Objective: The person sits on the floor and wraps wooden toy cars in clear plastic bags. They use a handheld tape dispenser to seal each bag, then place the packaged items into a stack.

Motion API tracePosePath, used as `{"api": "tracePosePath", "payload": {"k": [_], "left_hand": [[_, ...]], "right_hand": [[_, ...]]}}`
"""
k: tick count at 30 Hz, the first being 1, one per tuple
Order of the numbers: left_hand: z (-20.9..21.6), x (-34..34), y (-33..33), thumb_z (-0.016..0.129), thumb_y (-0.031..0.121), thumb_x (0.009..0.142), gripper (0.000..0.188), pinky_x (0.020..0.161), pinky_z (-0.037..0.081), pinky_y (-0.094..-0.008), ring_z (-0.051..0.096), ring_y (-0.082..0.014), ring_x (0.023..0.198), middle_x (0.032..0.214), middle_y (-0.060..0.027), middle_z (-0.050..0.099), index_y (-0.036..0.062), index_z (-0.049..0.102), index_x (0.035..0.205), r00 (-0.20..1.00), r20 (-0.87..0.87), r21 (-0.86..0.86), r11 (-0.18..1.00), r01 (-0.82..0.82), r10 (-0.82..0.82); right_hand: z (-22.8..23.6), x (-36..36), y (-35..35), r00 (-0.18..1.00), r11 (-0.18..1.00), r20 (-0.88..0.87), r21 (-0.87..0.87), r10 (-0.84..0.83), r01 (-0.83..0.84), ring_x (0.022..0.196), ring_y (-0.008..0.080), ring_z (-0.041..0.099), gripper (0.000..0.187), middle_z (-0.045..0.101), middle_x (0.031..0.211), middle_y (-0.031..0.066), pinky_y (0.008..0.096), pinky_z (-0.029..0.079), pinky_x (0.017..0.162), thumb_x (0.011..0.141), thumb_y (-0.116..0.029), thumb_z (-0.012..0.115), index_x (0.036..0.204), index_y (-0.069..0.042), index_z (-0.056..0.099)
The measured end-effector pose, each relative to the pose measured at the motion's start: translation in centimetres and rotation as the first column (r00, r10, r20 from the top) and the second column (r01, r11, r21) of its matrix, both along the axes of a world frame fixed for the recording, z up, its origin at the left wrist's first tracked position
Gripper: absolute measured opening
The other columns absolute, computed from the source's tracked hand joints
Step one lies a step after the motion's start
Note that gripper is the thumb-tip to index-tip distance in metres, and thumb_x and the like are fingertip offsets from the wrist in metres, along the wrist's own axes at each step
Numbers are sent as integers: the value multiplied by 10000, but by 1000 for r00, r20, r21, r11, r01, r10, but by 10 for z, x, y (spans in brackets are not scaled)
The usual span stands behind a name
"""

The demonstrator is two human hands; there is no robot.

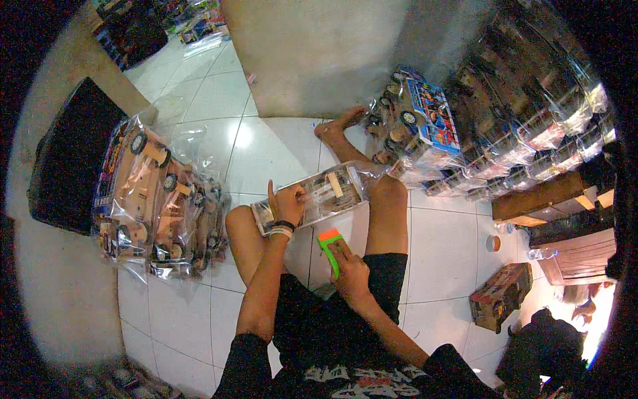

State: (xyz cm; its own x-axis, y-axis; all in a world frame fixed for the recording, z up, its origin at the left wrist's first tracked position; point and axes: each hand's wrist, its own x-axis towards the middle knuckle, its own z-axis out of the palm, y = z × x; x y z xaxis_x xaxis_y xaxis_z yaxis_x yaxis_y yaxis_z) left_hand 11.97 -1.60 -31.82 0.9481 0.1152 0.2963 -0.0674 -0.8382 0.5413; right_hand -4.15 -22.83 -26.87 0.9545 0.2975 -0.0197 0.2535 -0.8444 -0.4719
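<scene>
A long, flat package in clear plastic film (339,201) lies slantwise across my legs, with pale wooden-looking parts showing inside. My left hand (289,203) rests at its left part, one finger stretched upward and the others curled in at the film; the fingertips are partly hidden. In my right hand (351,269) is a green handheld tool with an orange end (329,247). My fingers are wrapped round its green body, and the orange end points up, just below the package's near edge. What kind of tool it is does not show clearly.
Bagged wooden toy trucks (149,193) are stacked on my left. Another bagged toy truck (428,113) stands beyond my foot, with rows of wrapped packages (531,133) to its right. A brown box (500,296) and a dark bundle (545,349) lie on the tiles at right.
</scene>
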Motion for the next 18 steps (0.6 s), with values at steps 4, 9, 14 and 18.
{"api": "tracePosePath", "payload": {"k": [4,9,14,18], "left_hand": [[7,-8,-2,825,199,798,279,1213,203,-567,693,-282,909,887,-36,702,131,630,985,1000,19,25,999,24,-25],[19,-16,-7,768,86,800,413,1155,293,-590,628,-310,1142,1172,-65,620,118,562,1156,995,-90,80,995,57,-50],[26,-34,-6,631,16,800,630,1218,254,-582,396,-254,1491,1563,-108,457,107,545,1417,935,-12,366,869,333,-354],[24,-49,2,628,77,854,792,1266,162,-591,248,-195,1583,1724,9,259,170,390,1604,511,-446,355,379,855,-735]], "right_hand": [[-8,-3,-1,1000,999,-22,41,-10,11,972,415,685,845,507,1547,73,526,623,746,711,-106,797,1495,-209,499],[-8,-6,-1,999,997,12,61,-37,36,946,387,702,781,543,1483,82,480,619,787,687,-60,795,1423,-177,561],[-2,-5,3,997,995,-2,63,-71,71,936,366,706,731,556,1443,75,469,616,808,701,-26,769,1396,-155,581],[-1,-7,2,996,993,-17,77,-87,88,942,372,700,718,565,1427,69,479,614,805,707,-28,765,1392,-141,582]]}}
